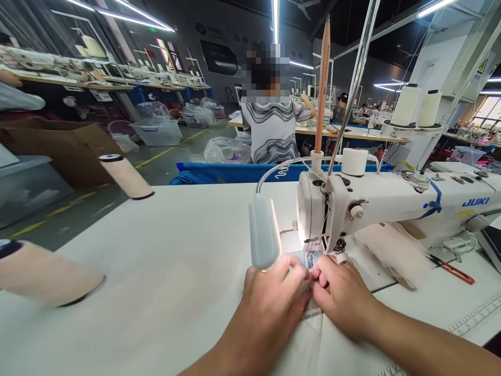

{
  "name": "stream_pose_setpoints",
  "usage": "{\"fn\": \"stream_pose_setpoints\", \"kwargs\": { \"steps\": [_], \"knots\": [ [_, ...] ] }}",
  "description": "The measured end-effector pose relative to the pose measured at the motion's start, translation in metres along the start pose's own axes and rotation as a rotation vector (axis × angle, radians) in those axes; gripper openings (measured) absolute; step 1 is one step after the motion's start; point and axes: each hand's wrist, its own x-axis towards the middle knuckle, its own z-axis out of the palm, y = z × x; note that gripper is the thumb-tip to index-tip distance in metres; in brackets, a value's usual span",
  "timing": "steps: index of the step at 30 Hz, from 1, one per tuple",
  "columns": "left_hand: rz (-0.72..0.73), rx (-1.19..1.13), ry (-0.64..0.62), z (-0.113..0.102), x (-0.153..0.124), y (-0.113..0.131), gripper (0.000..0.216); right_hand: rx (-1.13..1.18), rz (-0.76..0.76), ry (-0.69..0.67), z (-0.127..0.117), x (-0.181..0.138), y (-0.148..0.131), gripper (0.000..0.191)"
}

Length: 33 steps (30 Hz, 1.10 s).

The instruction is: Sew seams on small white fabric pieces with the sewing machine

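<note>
White fabric lies at the needle of the sewing machine, pinched by the left hand and right hand, both curled closed on it; keeping it flat, fingertips clear of the needle, seems wise

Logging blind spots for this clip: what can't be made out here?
All in the head view:
- Stitching spot under the sewing machine: hidden behind the left hand and right hand.
- Fingertip grip on the white fabric: hidden by the knuckles.
- Pink thread cone: cut off by the left edge.
- Yellow label: too small to read.
</note>
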Motion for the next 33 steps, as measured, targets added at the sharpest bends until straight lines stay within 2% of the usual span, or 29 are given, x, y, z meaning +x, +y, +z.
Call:
{"fn": "stream_pose_setpoints", "kwargs": {
  "steps": [4,9,12,22,27,31,33],
  "knots": [
    [0.205,-0.003,0.031,0.01,-0.007,-0.007,0.038,0.018,-0.051,-0.021,-0.002,0.0,0.004,0.015],
    [0.245,0.037,0.054,0.011,-0.009,-0.012,0.041,-0.089,-0.256,-0.049,-0.003,-0.004,0.016,0.019],
    [0.266,0.047,0.081,0.01,-0.007,-0.013,0.043,-0.184,-0.31,-0.012,-0.003,-0.006,0.021,0.021],
    [0.278,0.006,0.064,-0.01,0.009,-0.007,0.036,-0.345,-0.318,0.096,-0.001,-0.006,0.025,0.023],
    [0.269,-0.016,0.065,-0.003,0.009,-0.012,0.034,-0.36,-0.311,0.112,0.001,-0.004,0.027,0.027],
    [0.27,-0.044,0.134,0.006,0.007,-0.018,0.039,-0.36,-0.289,0.078,0.002,-0.002,0.027,0.022],
    [0.28,-0.046,0.122,0.007,0.007,-0.018,0.039,-0.356,-0.272,0.061,0.002,-0.002,0.027,0.02]
  ]
}}
